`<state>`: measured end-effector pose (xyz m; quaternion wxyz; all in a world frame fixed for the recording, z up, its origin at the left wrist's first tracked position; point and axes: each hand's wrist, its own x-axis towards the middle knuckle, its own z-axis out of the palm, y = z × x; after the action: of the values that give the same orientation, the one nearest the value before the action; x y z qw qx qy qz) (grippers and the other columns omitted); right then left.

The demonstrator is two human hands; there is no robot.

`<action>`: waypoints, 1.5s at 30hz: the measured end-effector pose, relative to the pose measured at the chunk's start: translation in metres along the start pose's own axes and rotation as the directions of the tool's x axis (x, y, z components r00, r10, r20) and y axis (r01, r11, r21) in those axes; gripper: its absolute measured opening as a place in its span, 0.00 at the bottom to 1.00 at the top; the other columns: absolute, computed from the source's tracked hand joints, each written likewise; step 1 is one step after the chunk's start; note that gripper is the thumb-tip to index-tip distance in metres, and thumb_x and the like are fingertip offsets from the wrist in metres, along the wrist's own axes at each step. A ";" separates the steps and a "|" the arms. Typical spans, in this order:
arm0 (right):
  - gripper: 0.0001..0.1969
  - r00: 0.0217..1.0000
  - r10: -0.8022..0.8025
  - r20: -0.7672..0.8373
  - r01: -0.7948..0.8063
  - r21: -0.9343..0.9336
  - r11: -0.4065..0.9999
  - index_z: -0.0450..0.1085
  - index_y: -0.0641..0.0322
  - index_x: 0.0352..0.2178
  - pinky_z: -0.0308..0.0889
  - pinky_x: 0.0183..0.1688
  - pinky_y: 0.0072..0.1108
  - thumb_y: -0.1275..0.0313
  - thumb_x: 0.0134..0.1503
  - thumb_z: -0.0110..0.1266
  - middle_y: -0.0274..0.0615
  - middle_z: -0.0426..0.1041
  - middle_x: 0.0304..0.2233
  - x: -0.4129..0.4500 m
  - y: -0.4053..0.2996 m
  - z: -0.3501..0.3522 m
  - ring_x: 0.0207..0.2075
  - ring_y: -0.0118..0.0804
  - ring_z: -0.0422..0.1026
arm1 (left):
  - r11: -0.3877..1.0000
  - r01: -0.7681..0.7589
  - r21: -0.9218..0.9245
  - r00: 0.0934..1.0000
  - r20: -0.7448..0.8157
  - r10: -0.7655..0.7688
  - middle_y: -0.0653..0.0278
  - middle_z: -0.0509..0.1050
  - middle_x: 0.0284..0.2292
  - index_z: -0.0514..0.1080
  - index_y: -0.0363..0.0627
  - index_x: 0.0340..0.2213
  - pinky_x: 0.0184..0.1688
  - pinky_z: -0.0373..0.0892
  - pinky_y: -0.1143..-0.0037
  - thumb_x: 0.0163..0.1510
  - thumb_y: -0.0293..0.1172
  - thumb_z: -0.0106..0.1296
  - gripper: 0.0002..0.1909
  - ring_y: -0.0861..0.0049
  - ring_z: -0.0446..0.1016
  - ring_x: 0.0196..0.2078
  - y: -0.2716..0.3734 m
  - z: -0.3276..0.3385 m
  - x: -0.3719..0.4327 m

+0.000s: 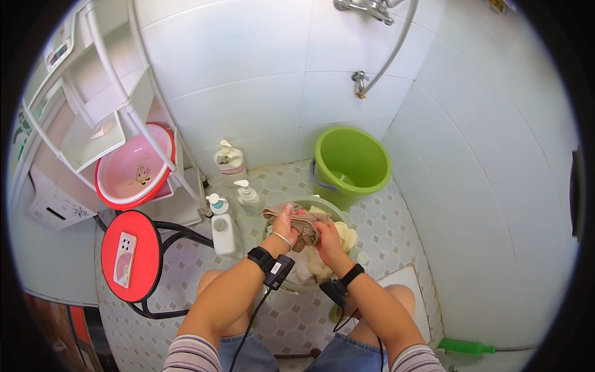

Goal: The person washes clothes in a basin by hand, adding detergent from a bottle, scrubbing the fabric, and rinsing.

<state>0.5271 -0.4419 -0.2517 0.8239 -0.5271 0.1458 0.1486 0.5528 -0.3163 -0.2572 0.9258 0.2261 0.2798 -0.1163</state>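
Note:
Both hands grip a brown piece of cloth (304,227) over a round basin (341,215) on the floor. My left hand (284,226) is at the cloth's left part and has whitish suds on it. At the right side of the cloth, my right hand (329,239) pinches its edge. Below the hands, pale wet laundry (309,266) fills the basin, and a cream cloth (345,235) lies at its right rim. The fingers and the fabric folds hide part of the basin's contents.
A green bucket (351,162) stands behind the basin. Left of it are pump bottles (251,200) and an uncapped white bottle (224,235). A red stool (132,260) carries a phone (124,260). A white rack (139,116) holds a pink basin (135,162). Cables hang from both wrists.

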 end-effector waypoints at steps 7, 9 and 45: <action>0.14 0.963 0.033 0.267 0.074 -0.383 0.921 0.60 0.62 0.39 0.64 0.33 0.17 0.69 0.52 0.49 0.36 0.68 0.33 -0.026 -0.006 -0.016 0.34 0.24 0.67 | 0.920 0.095 0.379 0.957 0.220 -0.190 0.63 0.71 0.38 0.65 0.40 0.38 0.48 0.66 0.72 0.57 0.32 0.37 0.12 0.74 0.70 0.40 0.005 -0.003 0.000; 0.14 0.939 -0.019 0.342 0.160 -0.387 0.908 0.60 0.62 0.39 0.64 0.32 0.17 0.68 0.52 0.51 0.37 0.68 0.33 -0.025 -0.007 -0.050 0.34 0.23 0.67 | 0.887 0.090 0.452 0.939 0.258 -0.227 0.62 0.71 0.39 0.65 0.39 0.38 0.48 0.66 0.72 0.58 0.33 0.37 0.12 0.74 0.70 0.41 0.010 0.001 -0.010; 0.32 0.701 -0.201 -0.684 -0.596 -0.717 0.361 0.52 0.61 0.45 0.65 0.43 0.36 0.73 0.39 0.61 0.50 0.59 0.45 0.077 0.192 -0.301 0.46 0.54 0.63 | 0.768 0.299 0.566 0.941 -0.039 -0.337 0.55 0.71 0.39 0.65 0.35 0.41 0.50 0.64 0.67 0.58 0.38 0.38 0.18 0.66 0.69 0.43 0.017 -0.004 -0.042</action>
<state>0.4958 -0.6326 -0.5613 0.2485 -0.8774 0.3957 0.1088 0.5227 -0.2955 -0.2305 0.7925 0.4350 0.2370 -0.3558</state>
